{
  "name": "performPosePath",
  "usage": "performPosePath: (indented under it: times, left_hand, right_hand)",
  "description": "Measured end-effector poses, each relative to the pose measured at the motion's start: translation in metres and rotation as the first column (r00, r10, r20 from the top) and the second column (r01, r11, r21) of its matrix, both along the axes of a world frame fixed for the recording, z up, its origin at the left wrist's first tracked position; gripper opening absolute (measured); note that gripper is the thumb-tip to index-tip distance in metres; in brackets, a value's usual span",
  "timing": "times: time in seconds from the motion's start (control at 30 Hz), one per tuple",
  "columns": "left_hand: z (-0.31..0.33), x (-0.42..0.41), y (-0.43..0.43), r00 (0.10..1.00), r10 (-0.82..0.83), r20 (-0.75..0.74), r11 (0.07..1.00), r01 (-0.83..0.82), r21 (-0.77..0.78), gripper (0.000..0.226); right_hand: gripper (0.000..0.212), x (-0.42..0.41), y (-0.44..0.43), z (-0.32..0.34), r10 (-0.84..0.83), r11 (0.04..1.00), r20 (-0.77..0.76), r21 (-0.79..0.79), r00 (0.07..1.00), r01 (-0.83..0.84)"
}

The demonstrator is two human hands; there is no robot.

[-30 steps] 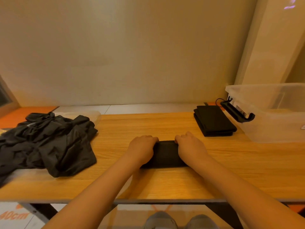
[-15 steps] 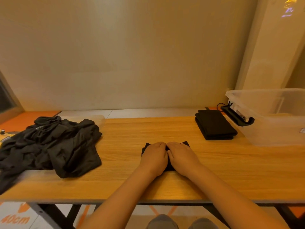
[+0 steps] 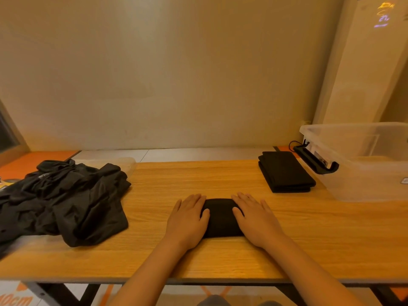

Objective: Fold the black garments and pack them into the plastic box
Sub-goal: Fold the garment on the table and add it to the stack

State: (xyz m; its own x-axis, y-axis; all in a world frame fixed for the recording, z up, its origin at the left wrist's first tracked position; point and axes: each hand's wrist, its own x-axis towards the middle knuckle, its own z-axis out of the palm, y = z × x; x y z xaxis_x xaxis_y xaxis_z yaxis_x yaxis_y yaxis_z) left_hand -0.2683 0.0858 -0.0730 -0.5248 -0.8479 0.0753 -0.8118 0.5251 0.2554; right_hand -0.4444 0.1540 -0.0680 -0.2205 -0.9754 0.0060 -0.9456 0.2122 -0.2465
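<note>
Hands, together over the middle half a second ago, now parted to the two ends of the folded garment (image 3: pixel 220 217).
Folded garment: small black bundle, centre of the surface (image 3: pixel 198 177), near its front edge.
Left hand (image 3: pixel 187 219): flat on the bundle's left end, fingers (image 3: pixel 192 200) straight, pressing, gripping nothing.
Right hand (image 3: pixel 256 219): flat on the right end, fingers (image 3: pixel 247 200) likewise straight and spread.
Stack (image 3: pixel 286 171): folded black garments, back right, apart from the bundle, just beside the box.
Box (image 3: pixel 364 173): clear plastic, lidless, far right on the surface; black handle (image 3: pixel 315 161) on the side facing the stack.
Pile (image 3: pixel 61 199): unfolded black garments, crumpled, left end of the surface.
</note>
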Motion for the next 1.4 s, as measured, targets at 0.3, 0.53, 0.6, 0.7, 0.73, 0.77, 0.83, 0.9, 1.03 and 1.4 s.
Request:
performPosePath:
  times: [0.3,0.53,0.6,0.7,0.73,0.77,0.83,0.9,1.03,1.4]
  left_hand:
    - [0.016,0.004,0.000,0.998,-0.035,-0.047,0.999,0.036,0.020,0.053]
    - [0.006,-0.010,0.010,0.994,-0.095,-0.043,0.994,0.093,-0.057,0.057]
    - [-0.001,-0.008,0.007,0.994,-0.066,-0.092,0.998,0.066,0.002,0.052]
    - [-0.002,-0.006,0.006,0.992,-0.074,-0.103,0.997,0.075,0.006,0.052]
    - [-0.001,-0.006,0.006,0.992,-0.074,-0.105,0.997,0.075,0.008,0.052]
    - [0.000,-0.005,0.007,0.992,-0.074,-0.101,0.997,0.075,0.009,0.051]
    - [0.001,-0.003,0.008,0.993,-0.072,-0.090,0.997,0.072,0.001,0.050]
    - [0.003,-0.003,0.011,0.994,-0.067,-0.090,0.998,0.067,-0.005,0.050]
    - [0.009,-0.006,0.019,0.993,-0.038,-0.110,0.999,0.041,0.027,0.051]
    - [0.018,0.010,0.089,0.964,0.121,-0.237,0.992,-0.112,0.051,0.043]
  right_hand:
    - [0.053,0.017,0.005,0.020,0.020,0.999,-0.143,-0.046,0.989,-0.026]
    - [0.063,0.058,0.003,0.000,0.121,0.988,-0.183,-0.075,0.976,-0.137]
    - [0.088,0.054,0.001,-0.010,0.119,0.985,-0.190,-0.097,0.975,-0.139]
    - [0.094,0.048,0.003,-0.011,0.108,0.984,-0.138,-0.126,0.985,-0.126]
    - [0.092,0.046,0.004,-0.009,0.108,0.983,-0.126,-0.132,0.986,-0.125]
    - [0.088,0.044,0.006,-0.007,0.107,0.984,-0.119,-0.126,0.987,-0.122]
    - [0.067,0.035,0.011,-0.003,0.091,0.990,-0.103,-0.094,0.991,-0.101]
    - [0.051,0.023,0.015,0.002,0.055,0.997,-0.071,-0.055,0.996,-0.059]
    - [0.051,-0.006,0.018,0.005,-0.050,0.998,0.007,0.034,0.999,0.049]
    - [0.055,0.038,0.098,0.002,-0.173,0.956,0.239,-0.193,0.955,0.222]
